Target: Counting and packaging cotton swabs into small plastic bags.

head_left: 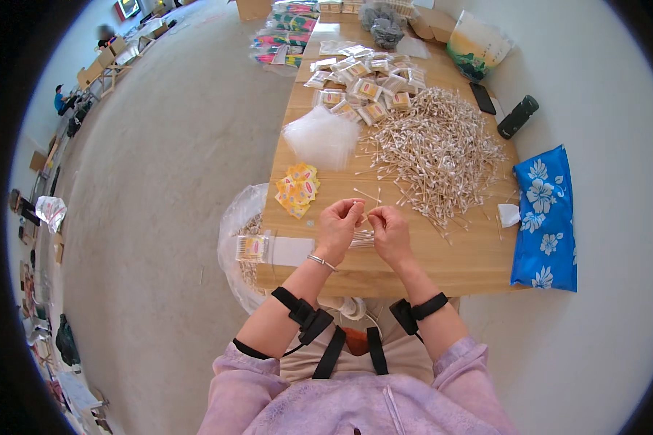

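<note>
My left hand (339,227) and my right hand (389,232) are close together above the table's near edge, both closed in a pinch. A thin cotton swab seems to be between their fingertips, small and partly hidden by the fingers. Beneath the hands lies a small row of cotton swabs (363,240), partly covered by them. A few loose swabs (370,194) lie just beyond the fingertips. Farther off to the right spreads a large heap of cotton swabs (442,152). Left of my left wrist, a clear bag packed with swabs and a yellow card (252,249) rests at the table edge.
On the wooden table (308,279) are yellow cards (296,190), clear bags (321,138), filled packs (366,88), a phone (482,98), a dark bottle (518,117) and a blue flowered pouch (544,221). A plastic-lined bin of swabs (228,228) stands by the left edge.
</note>
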Available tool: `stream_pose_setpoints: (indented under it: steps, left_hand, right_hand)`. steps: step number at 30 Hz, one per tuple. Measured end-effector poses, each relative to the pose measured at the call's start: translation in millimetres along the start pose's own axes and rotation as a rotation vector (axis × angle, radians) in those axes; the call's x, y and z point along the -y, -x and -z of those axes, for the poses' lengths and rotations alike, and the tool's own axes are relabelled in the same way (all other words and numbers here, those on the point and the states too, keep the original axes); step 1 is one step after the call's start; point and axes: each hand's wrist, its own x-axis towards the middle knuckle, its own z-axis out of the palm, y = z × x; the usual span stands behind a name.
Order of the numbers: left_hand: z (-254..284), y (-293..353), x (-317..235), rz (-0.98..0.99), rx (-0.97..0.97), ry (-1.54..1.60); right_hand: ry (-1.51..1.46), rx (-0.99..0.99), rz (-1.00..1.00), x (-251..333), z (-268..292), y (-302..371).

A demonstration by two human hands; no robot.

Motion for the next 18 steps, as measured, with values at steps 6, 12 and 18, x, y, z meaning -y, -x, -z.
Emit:
stream_pose_setpoints:
  steps: [6,12,18]
  left_hand:
    - [1,4,-3,0.054,-0.026,0.047]
    - [6,5,-5,0.033,0.047,0.059]
    - [11,11,-13,0.085,0.172,0.182]
  right_hand:
    - [-0.221,0.102,-0.163,-5,-3,7]
    - [-0.462,0.157,-0.258,7,4,6]
    - [-0.649,0.277,-0.385,24,14,8]
